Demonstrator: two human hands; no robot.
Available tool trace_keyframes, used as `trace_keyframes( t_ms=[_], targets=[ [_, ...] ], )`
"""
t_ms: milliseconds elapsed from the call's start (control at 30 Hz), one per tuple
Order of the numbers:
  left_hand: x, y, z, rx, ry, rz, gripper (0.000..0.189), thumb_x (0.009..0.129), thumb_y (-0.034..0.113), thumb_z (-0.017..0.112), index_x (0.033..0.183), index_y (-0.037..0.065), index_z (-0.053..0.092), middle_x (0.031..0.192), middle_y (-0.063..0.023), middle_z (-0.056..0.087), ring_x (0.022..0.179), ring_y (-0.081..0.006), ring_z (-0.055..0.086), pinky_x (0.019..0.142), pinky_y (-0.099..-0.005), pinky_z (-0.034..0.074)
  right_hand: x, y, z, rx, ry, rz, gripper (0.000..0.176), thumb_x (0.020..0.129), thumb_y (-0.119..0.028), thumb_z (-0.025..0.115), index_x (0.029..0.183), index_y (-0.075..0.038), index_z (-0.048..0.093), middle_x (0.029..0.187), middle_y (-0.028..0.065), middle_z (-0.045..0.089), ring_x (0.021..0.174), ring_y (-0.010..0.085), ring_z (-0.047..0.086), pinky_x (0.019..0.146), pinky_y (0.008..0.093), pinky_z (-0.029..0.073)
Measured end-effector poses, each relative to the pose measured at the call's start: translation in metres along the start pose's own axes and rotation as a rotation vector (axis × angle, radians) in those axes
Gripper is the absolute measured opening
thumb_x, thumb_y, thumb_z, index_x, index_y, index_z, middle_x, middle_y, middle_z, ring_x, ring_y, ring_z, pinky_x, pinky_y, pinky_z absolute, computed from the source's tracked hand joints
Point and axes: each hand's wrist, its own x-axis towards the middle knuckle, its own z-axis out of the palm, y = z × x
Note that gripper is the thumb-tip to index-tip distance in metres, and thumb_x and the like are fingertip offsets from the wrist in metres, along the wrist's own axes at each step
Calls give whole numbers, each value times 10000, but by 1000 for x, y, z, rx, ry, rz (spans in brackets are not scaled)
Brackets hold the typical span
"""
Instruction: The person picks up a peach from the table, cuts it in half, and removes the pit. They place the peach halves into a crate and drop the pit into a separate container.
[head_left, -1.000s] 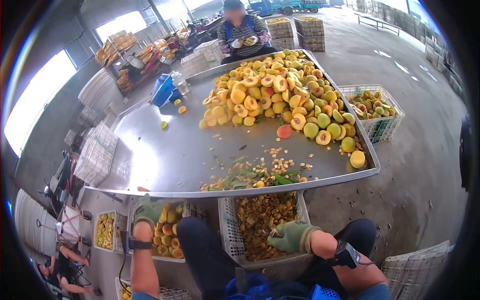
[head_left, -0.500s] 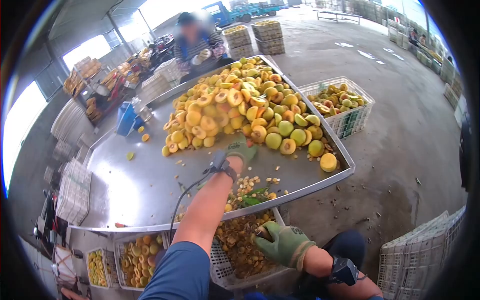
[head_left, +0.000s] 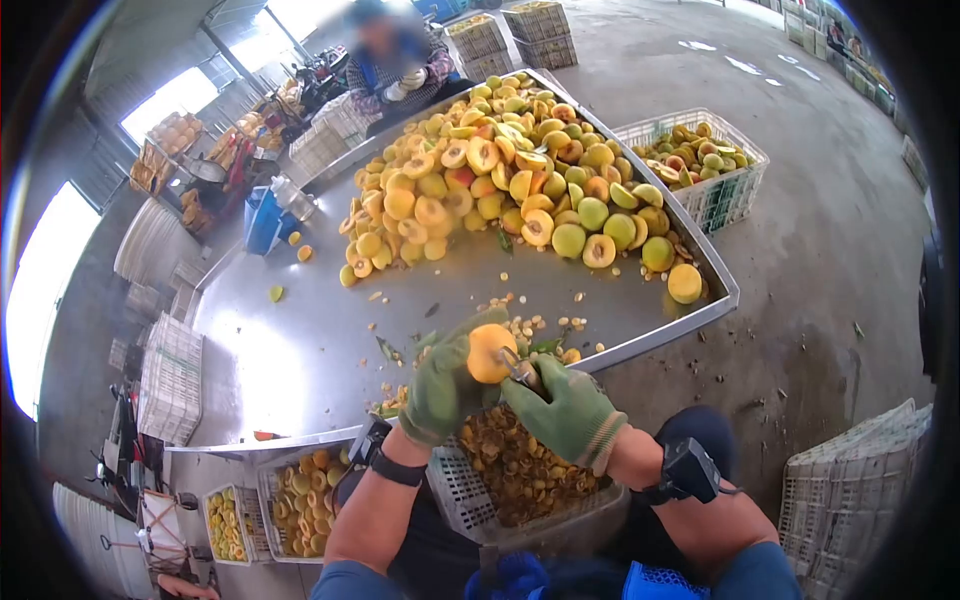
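My left hand (head_left: 440, 388), in a green work glove, grips a yellow peach half (head_left: 490, 354) above the near edge of the metal table (head_left: 290, 350). In my gloved right hand (head_left: 568, 412) is a pitting tool (head_left: 517, 366) with a curved metal end and a short handle. Its metal end meets the right side of the peach, and the two hands are close together. Below them stands a crate of pits and scraps (head_left: 530, 475). Across the table lies a large pile of peaches (head_left: 470, 185), many of them halved.
A crate of peaches (head_left: 735, 190) stands beyond the table's right edge. Stacked crates (head_left: 850, 500) are at lower right, and another peach crate (head_left: 305, 500) is at lower left. A blue container (head_left: 263, 220) sits on the table. At the far side a person (head_left: 395, 65) wears gloves.
My left hand has come back from the pile with a peach half. My right hand has risen slightly, bringing the pitting tool against it. The view has shifted.
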Motion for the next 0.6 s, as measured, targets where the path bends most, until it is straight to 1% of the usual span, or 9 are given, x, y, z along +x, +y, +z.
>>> trace_keyframes(
  t_ms=[33,133,233,333,433,533,600],
  targets=[
    [-9,0,3,-194,-2,-79,598,1027,397,519,1492,25,466,1316,-111,639,1126,-188,649,877,-337,579,1,2,3,-45,-37,11,293,964,-265,658,1087,-1,627,802,198,674,712,349,674,659,429,511],
    [-15,-11,6,-196,2,-50,569,1049,395,480,1486,31,477,1333,-112,626,1142,-200,648,874,-327,583,-1,9,12,-187,-45,-69,301,965,-280,659,1118,-22,630,856,227,689,799,435,674,687,478,519],
    [-21,-17,2,-214,36,-71,495,1079,334,464,1435,-7,512,1276,-137,660,1123,-221,672,990,-374,556,-4,10,16,-225,-56,-113,295,966,-275,652,1148,-44,629,894,247,693,860,476,655,711,512,522],
    [-24,-9,4,99,22,17,478,1102,324,434,1451,7,508,1257,-108,633,1113,-167,624,958,-321,522,-6,19,24,-388,-29,-178,275,962,-249,644,1160,-59,634,892,239,697,837,467,664,709,511,526],
    [-29,-5,18,106,86,22,435,1101,295,450,1398,-8,546,1229,-107,629,1114,-157,605,1003,-324,483,-8,19,29,-388,-84,-101,341,969,-323,621,1148,-33,637,920,238,707,866,441,684,767,522,530],
    [-34,-8,24,158,132,34,407,1107,279,434,1363,-10,562,1248,-104,617,1128,-162,593,1003,-327,479,-15,17,30,-380,-100,-107,331,966,-330,626,1092,-26,656,912,242,708,857,444,684,755,525,532],
    [-34,-20,24,281,182,156,398,1109,276,429,1355,-7,562,1258,-103,608,1129,-169,590,1004,-332,478,-15,26,35,-294,-154,-79,344,960,-336,631,1080,-14,656,898,248,704,831,426,689,766,509,536]
  ],
)
